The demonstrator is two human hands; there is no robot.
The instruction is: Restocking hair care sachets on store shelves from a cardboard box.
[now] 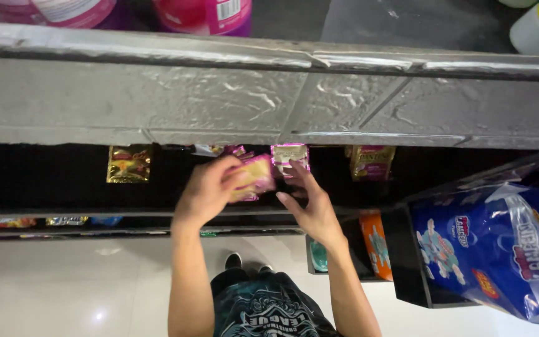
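Observation:
My left hand (210, 187) grips a small pink and yellow sachet (254, 176) at the edge of a dark shelf opening. My right hand (310, 203) is beside it with fingers spread, its fingertips touching the pink sachets (289, 156) that hang in the row on the shelf. Both forearms reach up from below.
A grey shelf ledge (219, 100) runs across the top with pink containers (201, 14) on it. A gold sachet (129, 163) hangs left, a maroon and yellow packet (372, 162) right. A blue plastic bag of goods (500, 246) sits in a black rack at right. White floor lies below.

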